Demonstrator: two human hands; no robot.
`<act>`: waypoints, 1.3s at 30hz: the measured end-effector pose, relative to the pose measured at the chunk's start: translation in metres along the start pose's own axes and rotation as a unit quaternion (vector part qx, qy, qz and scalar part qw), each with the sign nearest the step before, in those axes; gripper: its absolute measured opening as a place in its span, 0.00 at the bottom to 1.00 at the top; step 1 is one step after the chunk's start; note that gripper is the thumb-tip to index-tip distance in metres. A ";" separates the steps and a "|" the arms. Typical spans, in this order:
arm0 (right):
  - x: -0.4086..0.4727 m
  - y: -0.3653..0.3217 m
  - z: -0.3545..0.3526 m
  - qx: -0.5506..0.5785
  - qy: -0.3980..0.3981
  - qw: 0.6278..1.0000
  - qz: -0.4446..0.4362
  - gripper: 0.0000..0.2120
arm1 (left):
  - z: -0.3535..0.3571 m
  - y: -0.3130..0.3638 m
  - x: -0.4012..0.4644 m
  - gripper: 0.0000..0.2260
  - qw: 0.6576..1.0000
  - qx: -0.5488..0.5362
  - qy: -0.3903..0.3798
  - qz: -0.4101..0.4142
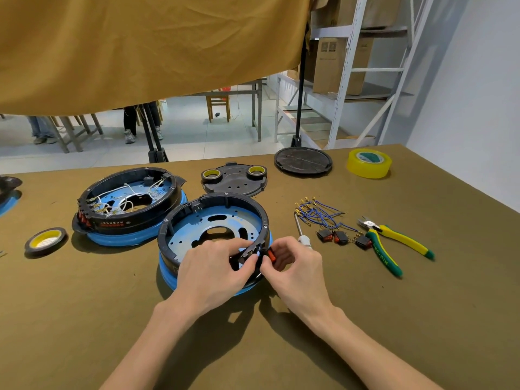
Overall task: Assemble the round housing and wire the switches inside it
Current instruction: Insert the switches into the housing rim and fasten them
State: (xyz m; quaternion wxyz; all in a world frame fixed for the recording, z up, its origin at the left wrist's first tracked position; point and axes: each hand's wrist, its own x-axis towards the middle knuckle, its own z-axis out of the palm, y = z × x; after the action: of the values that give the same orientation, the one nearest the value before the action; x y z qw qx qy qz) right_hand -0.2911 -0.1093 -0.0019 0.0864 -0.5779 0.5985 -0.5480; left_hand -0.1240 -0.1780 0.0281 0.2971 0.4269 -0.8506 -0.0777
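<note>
wired housing (128, 205) left of hands, cutters (391, 243), wires (318, 211) right

Ochre drape (140, 46), metal shelving (351, 80), tiled floor (191, 128)

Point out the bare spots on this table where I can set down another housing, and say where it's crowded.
Bare cloth lies nearest you, on both sides of the forearms, and between the pliers and the yellow tape roll. It is crowded around the near housing, the wired housing, the blue wires and loose switches.
</note>
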 end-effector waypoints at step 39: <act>-0.005 0.000 0.003 -0.055 -0.026 0.998 0.003 0.05 | 0.000 -0.002 0.034 0.18 0.968 -0.009 -0.241 -0.073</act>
State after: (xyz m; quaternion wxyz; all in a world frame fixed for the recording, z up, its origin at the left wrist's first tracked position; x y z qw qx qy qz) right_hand -0.2875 -0.1074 -0.0057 0.0719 -0.5940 0.6268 -0.4991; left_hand -0.1381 -0.2053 0.0418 0.0802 0.4540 -0.8628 -0.2075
